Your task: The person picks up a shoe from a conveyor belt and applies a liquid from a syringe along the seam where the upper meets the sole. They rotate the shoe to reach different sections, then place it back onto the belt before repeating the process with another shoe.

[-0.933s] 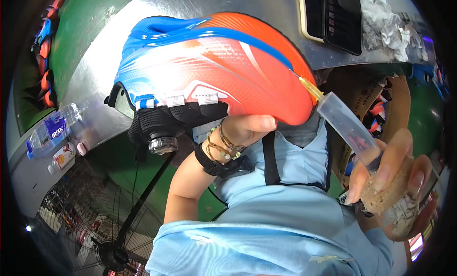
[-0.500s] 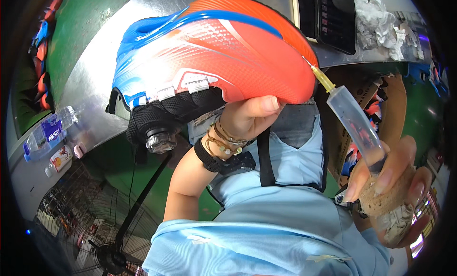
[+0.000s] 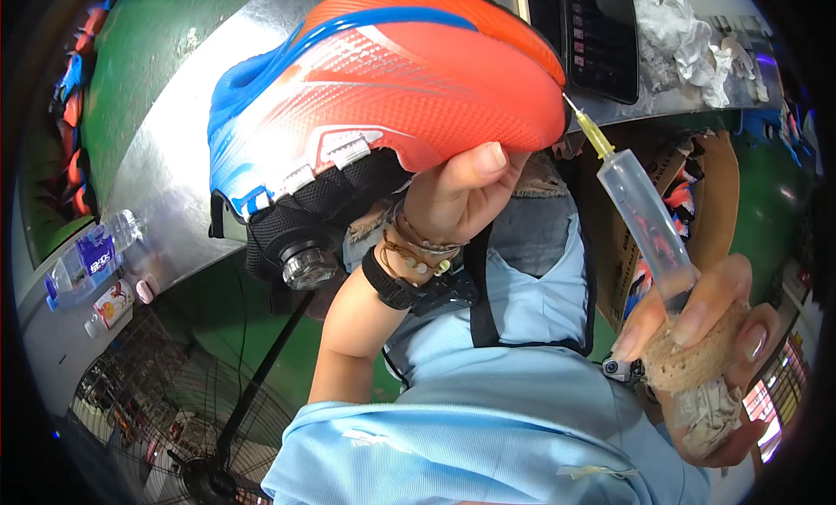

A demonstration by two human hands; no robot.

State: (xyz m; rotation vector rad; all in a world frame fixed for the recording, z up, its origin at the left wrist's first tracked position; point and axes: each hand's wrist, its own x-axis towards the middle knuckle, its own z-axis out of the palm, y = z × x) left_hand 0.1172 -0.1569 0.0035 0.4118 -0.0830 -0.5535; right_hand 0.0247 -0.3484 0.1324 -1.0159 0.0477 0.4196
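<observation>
Two hands share one shoe: the left hand (image 3: 466,191) holds a red-and-blue shoe (image 3: 435,96) up before the wearer, sole edge away, toe to the right, while the right hand (image 3: 710,300) steadies a clear syringe (image 3: 643,211) just beyond it. In the past second the shoe has risen in view, and its top edge now runs out of the frame. The thin needle (image 3: 570,103), set in a yellow hub (image 3: 595,139), has shifted from the tip of the blue strip (image 3: 374,17) along the lower edge to the end of the toe. That suggests work on this side's edge has come round to the front. Whether the needle's point touches the shoe or stands just beside it cannot be told.

The left thumb presses against the toe's side; its fingers are mostly hidden behind the shoe. The right fingers curl round the syringe's back end, pinching it together with a tan porous block (image 3: 692,361). Behind lie a metal desk (image 3: 178,187), a dark-screened device (image 3: 603,39), crumpled white paper (image 3: 684,30) and, at right, a brown carton (image 3: 721,187).
</observation>
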